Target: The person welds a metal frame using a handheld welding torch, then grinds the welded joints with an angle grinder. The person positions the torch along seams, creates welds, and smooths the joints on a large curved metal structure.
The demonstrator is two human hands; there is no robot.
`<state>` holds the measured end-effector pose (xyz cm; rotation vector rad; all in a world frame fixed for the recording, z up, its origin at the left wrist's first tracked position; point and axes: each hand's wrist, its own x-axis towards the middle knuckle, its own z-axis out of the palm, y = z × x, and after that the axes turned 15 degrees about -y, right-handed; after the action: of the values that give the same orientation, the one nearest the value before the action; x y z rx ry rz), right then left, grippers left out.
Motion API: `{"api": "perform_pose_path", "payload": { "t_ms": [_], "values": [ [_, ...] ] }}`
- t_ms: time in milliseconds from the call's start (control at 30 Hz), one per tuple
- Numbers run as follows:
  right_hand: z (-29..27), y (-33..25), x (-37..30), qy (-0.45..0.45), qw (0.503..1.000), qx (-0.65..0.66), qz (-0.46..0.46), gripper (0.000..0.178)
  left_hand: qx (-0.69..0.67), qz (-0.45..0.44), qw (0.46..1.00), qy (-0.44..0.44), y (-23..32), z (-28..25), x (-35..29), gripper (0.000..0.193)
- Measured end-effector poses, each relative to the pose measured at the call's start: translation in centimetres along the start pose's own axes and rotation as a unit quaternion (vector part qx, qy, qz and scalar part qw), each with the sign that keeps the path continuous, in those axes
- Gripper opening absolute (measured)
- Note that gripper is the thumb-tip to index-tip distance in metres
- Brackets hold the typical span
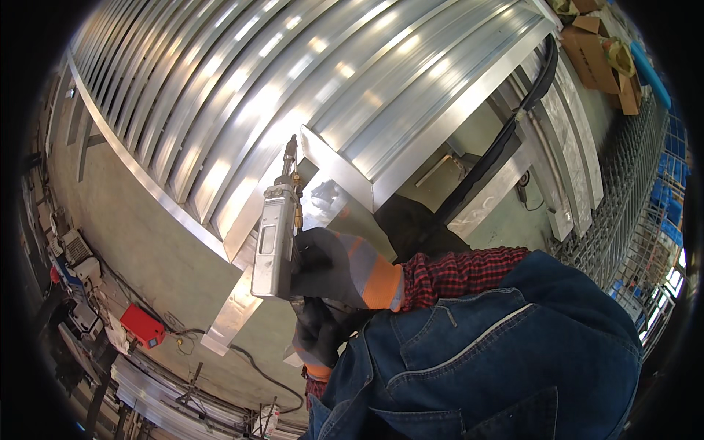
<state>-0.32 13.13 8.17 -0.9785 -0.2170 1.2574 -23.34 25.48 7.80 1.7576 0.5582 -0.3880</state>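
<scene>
My right hand (334, 268), in a grey and orange work glove below a red plaid sleeve, grips a handheld welding gun (271, 238) with a boxy grey body, brass fittings and a slim nozzle. The nozzle tip points at a corner of the shiny ribbed metal panel (257, 95), close to where a flat metal plate (345, 172) meets it; contact cannot be made out. Under the right hand, my left hand (317, 337) wears a matching glove and looks closed, its fingers partly hidden. What it holds cannot be seen.
Metal bars (488, 191) and a black hose (491, 154) lie to the right. Beyond them are wire mesh (623, 191) and a cardboard box (594, 55). On the floor at left are a red box (143, 326) and a dark cable (271, 378).
</scene>
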Motion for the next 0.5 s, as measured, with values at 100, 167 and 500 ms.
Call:
{"api": "perform_pose_path", "payload": {
  "t_ms": [100, 167, 500],
  "values": [
    [0.5, 0.2, 0.1, 0.038, 0.999, -0.017, 0.025, 0.057, -0.063, -0.040, 0.997, 0.008, -0.1, 0.2, -0.6, 0.063],
    [0.9, 0.0, 0.0, 0.046, 0.998, -0.024, 0.046, 0.063, -0.112, -0.049, 0.992, 0.006, -0.1, 0.3, -0.9, 0.060],
    [5.0, -4.5, -2.5, 0.093, 0.980, -0.143, -0.104, 0.069, -0.061, 0.019, 0.997, -0.047, 7.0, -0.4, -2.2, 0.033]
  ]
}}
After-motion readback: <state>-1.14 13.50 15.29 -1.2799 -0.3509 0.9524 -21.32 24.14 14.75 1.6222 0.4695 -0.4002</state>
